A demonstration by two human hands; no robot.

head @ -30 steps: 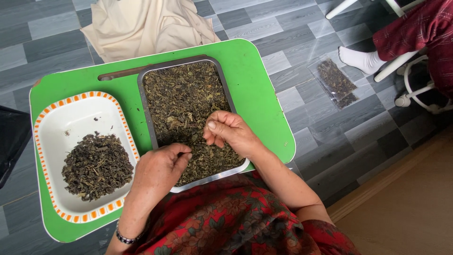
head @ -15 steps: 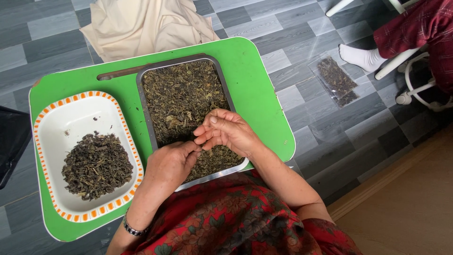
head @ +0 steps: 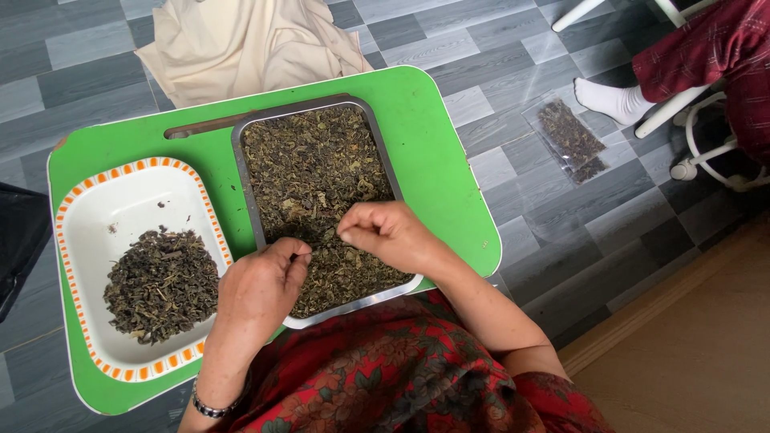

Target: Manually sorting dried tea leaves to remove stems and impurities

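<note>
Both hands worked over a rectangular metal tray (head: 245, 172) filled with dried green tea leaves (head: 313, 160), which sat on a green table (head: 437, 152) with rounded corners. The left hand (head: 261, 289) lay at the tray's near left edge, fingers curled in with the tips pinched together on the leaves; whether it gripped any could not be told. The right hand (head: 385, 232) hovered just beside it over the near half of the tray, loosely clenched, thumb pressed to the bent fingers. Left of the tray, a white dish with an orange-dashed rim (head: 136, 200) held a smaller heap of darker leaves (head: 160, 285). A cream cloth (head: 249, 44) lay on the grey floor beyond the table, and a clear bag of leaves (head: 571, 138) lay near another person's white-socked foot (head: 613, 100).
</note>
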